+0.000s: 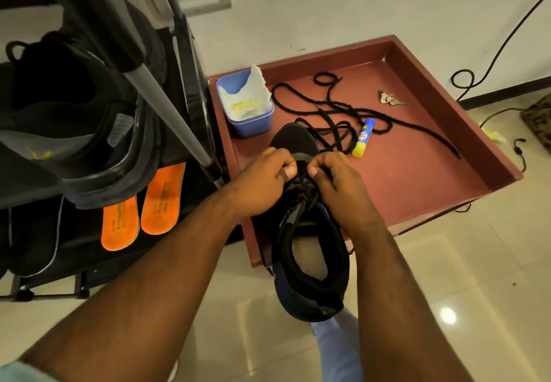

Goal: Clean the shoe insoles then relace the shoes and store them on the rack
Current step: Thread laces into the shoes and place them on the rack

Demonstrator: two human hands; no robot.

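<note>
Your left hand (262, 182) and right hand (337, 179) pinch the lace (304, 186); the shoe (310, 232) overhangs the tray's (447, 190) near edge and may tip off.

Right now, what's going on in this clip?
A person is lacing a black shoe that lies over the edge of a red tray. The left hand and right hand each pinch lace at the eyelets. A loose black lace lies on the tray, and two orange insoles rest on the rack.
</note>
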